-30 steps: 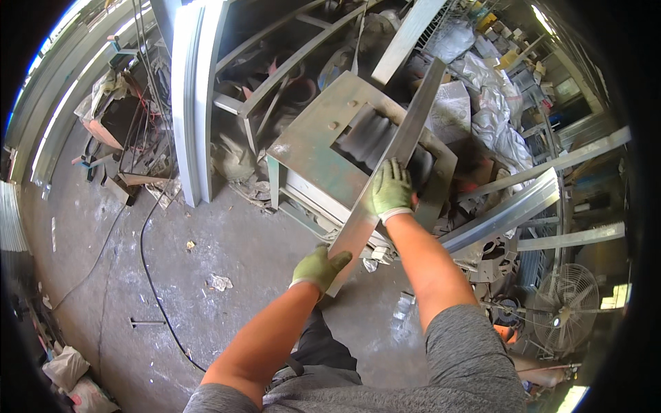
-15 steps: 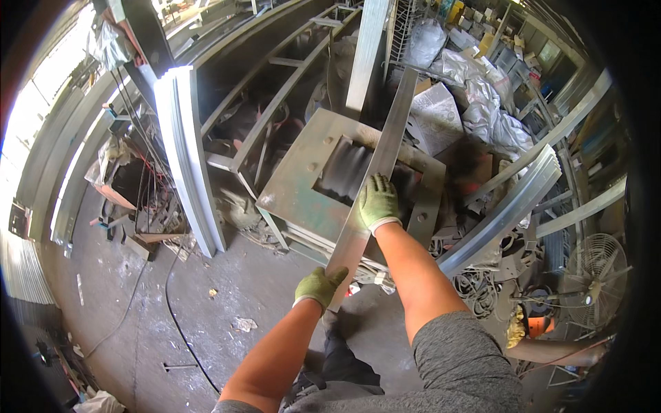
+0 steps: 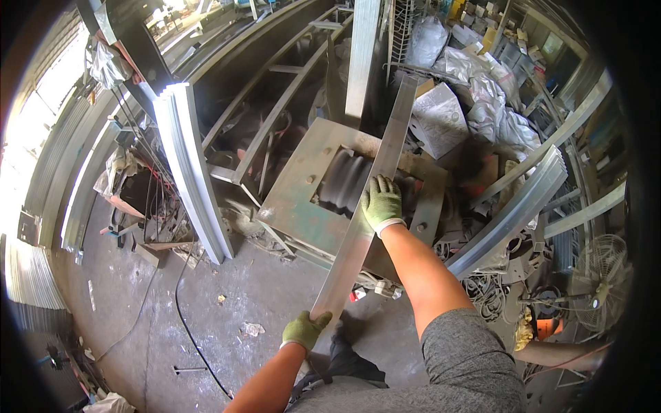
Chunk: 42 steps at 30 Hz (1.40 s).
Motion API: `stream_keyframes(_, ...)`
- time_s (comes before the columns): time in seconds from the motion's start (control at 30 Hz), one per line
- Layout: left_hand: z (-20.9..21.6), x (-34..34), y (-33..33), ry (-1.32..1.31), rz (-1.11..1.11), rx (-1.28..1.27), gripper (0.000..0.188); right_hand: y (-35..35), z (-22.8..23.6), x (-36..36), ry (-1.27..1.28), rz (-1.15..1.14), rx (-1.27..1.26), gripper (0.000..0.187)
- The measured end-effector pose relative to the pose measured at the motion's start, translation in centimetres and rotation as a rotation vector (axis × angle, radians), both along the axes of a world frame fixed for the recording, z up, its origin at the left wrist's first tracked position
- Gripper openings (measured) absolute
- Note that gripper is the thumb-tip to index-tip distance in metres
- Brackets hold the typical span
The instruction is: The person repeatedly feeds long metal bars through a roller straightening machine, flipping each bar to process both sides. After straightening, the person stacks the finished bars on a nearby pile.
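A long, straight metal bar [image 3: 345, 265] lies slantwise across the top of a green, worn machine housing [image 3: 292, 199]. Through the housing's square opening shows a dark ridged roller [image 3: 342, 182], partly covered by the bar. Close to my body, my left hand [image 3: 305, 329], in a green glove, is closed round the bar's near end. My right hand [image 3: 382, 202], gloved alike, rests flat on the bar above the machine, fingers stretched out along it. The bar's underside is hidden.
Stacked pale metal profiles lean left [image 3: 189, 172] and right [image 3: 513, 213] of the machine. A dark cable [image 3: 180, 303] runs over the floor. At the right stand a fan [image 3: 595, 282] and coiled wire [image 3: 485, 292]; silvery sacks [image 3: 475, 89] lie behind.
The bar has slid a little toward me, its near end now lower and further left. My left hand has moved down and left with it; my right hand remains flat on the bar.
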<state>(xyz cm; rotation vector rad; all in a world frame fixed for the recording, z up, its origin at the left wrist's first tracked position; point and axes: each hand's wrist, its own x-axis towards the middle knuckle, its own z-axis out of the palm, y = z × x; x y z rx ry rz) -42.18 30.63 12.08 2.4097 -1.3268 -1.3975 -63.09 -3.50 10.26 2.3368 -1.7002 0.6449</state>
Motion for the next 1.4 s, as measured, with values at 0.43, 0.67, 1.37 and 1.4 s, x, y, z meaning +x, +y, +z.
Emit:
stream_keyframes(0.43,-2.7,2.3,10.1,0.107,0.030,0.000,0.082,9.2,-2.8,1.5,0.056,0.067,0.097,0.059)
stream_keyframes(0.67,-4.9,5.5,19.0,0.035,-0.004,0.039,0.080,18.7,-4.6,4.5,-0.091,0.118,0.159,0.062)
stream_keyframes(1.37,-10.3,15.7,49.0,0.020,0.092,0.165,0.071,49.3,-6.8,12.1,-0.061,0.277,0.364,0.073)
stream_keyframes(1.4,-10.2,16.3,50.8,0.030,0.105,0.170,0.071,50.7,-6.5,11.9,-0.028,0.326,0.411,0.075)
